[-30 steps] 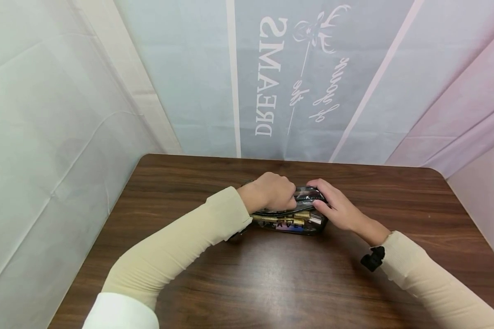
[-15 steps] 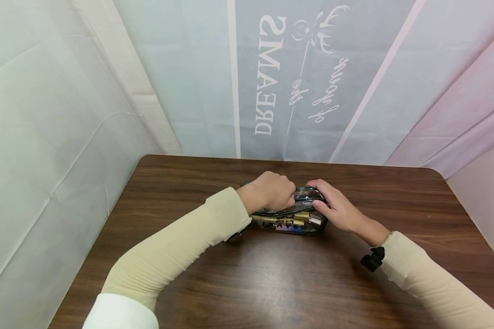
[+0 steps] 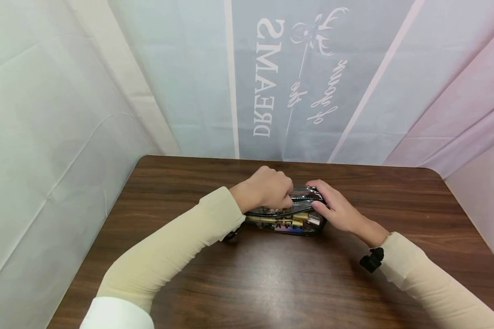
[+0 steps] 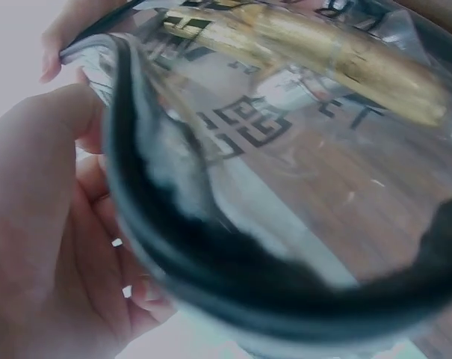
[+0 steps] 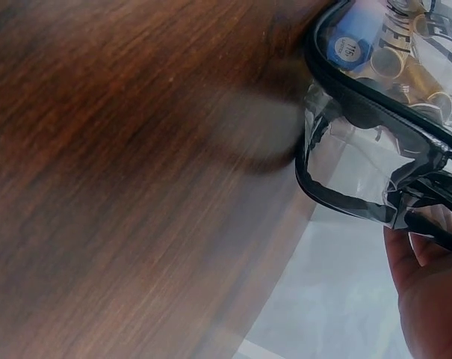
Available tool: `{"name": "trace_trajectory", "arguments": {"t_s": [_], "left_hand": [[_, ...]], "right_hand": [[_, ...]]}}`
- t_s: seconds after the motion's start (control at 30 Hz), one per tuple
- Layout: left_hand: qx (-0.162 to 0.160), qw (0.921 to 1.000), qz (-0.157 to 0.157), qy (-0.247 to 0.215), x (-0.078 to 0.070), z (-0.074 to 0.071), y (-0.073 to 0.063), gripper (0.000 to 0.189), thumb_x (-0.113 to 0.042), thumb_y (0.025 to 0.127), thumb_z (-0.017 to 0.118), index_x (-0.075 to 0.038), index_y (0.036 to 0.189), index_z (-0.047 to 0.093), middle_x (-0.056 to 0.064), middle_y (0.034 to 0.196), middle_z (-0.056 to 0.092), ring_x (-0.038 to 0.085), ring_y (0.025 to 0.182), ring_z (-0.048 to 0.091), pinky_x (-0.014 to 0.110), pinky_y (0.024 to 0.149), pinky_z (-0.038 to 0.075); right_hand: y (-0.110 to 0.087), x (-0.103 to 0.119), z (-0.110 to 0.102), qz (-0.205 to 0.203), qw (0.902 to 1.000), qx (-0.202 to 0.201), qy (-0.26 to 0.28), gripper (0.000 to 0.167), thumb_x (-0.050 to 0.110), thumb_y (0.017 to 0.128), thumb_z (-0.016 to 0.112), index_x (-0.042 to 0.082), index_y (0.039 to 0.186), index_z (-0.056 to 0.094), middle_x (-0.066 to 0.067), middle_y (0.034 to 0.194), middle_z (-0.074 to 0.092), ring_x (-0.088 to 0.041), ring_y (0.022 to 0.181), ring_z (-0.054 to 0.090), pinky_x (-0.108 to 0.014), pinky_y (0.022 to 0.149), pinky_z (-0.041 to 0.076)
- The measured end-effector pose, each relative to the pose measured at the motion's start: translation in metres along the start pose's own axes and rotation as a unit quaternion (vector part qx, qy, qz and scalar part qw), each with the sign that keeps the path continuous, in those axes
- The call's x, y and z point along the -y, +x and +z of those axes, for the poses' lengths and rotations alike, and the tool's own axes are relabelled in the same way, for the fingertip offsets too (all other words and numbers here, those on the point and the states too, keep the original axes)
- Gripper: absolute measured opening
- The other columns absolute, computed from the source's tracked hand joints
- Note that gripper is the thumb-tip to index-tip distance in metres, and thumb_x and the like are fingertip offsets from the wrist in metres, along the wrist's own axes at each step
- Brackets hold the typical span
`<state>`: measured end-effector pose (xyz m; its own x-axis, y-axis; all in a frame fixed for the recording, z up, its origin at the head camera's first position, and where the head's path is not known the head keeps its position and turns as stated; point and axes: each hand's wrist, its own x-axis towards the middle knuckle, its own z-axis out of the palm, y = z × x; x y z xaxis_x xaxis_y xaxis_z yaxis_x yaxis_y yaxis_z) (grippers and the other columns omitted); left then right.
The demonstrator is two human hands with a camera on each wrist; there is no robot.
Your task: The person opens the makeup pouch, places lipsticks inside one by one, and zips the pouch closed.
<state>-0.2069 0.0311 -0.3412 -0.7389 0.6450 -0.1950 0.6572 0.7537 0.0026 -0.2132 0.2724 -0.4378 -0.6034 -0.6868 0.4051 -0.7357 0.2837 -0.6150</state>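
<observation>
A clear cosmetic bag (image 3: 286, 224) with black trim lies on the table, printed with black lettering. Gold-handled brushes or tubes (image 4: 353, 60) and a blue item (image 5: 350, 48) show through its plastic. My left hand (image 3: 268, 188) is over the bag's top, its fingers curled and pinching at the zipper edge; the fingertips and any pull tab are hidden. In the left wrist view, the thumb and forefinger of that hand meet the bag's edge. My right hand (image 3: 339, 209) grips the bag's right end, thumb on the near side and fingers behind.
The bag is on a dark wood-grain table (image 3: 247, 283) with rounded far corners. Behind it hangs a pale fabric backdrop (image 3: 201, 82) with mirrored white lettering. White sheets (image 3: 45, 137) border the left side. A black strap piece (image 3: 372, 259) sits on the right wrist.
My left hand has shifted slightly left along the bag's top, drawing its sleeve with it. The right hand keeps its grip on the bag's end.
</observation>
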Motion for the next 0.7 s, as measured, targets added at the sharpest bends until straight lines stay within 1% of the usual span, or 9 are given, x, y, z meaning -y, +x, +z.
{"name": "trace_trajectory", "arguments": {"t_s": [0.1,0.17,0.3,0.63,0.7], "left_hand": [[-0.018,0.9998,0.001,-0.013,0.004,0.000,-0.004,0.034,-0.032,0.094,0.058,-0.026,0.061,0.051,-0.012,0.051,0.045,0.008,0.046,0.038,0.025,0.049,0.030],[-0.030,0.9993,-0.002,-0.022,0.006,0.000,-0.006,0.036,-0.031,0.093,0.059,-0.026,0.059,0.047,-0.011,0.049,0.039,0.007,0.045,0.032,0.024,0.048,0.026],[-0.041,0.9985,-0.008,-0.036,0.009,-0.002,-0.010,0.040,-0.028,0.093,0.059,-0.023,0.060,0.038,-0.009,0.050,0.027,0.008,0.045,0.021,0.025,0.049,0.018],[-0.041,0.9950,-0.014,-0.090,0.014,-0.001,-0.016,0.041,-0.025,0.100,0.053,-0.022,0.061,0.040,-0.008,0.052,0.029,0.008,0.048,0.023,0.025,0.049,0.019],[-0.043,0.9939,-0.015,-0.100,0.015,-0.002,-0.018,0.041,-0.025,0.101,0.052,-0.022,0.062,0.041,-0.008,0.053,0.030,0.009,0.049,0.024,0.025,0.050,0.019]], "right_hand": [[0.000,0.000,0.000,0.001,1.0000,-0.001,0.001,0.033,0.023,0.109,0.050,0.007,0.138,0.050,-0.006,0.120,0.055,-0.012,0.093,0.053,-0.030,0.076,0.047],[0.001,-0.001,-0.001,0.000,1.0000,-0.001,0.000,0.034,0.025,0.109,0.049,0.007,0.138,0.050,-0.005,0.120,0.055,-0.012,0.093,0.053,-0.030,0.077,0.047],[0.002,-0.001,-0.001,-0.005,1.0000,-0.003,-0.006,0.038,0.030,0.110,0.048,0.005,0.139,0.050,-0.006,0.120,0.056,-0.012,0.095,0.053,-0.031,0.077,0.048],[-0.001,-0.003,0.001,-0.004,1.0000,-0.007,-0.005,0.043,0.034,0.110,0.047,0.001,0.137,0.050,-0.005,0.120,0.055,-0.013,0.096,0.053,-0.032,0.078,0.048],[-0.001,-0.003,0.001,-0.005,0.9999,-0.008,-0.005,0.044,0.036,0.110,0.046,0.003,0.137,0.050,-0.005,0.120,0.055,-0.013,0.097,0.053,-0.032,0.079,0.047]]}}
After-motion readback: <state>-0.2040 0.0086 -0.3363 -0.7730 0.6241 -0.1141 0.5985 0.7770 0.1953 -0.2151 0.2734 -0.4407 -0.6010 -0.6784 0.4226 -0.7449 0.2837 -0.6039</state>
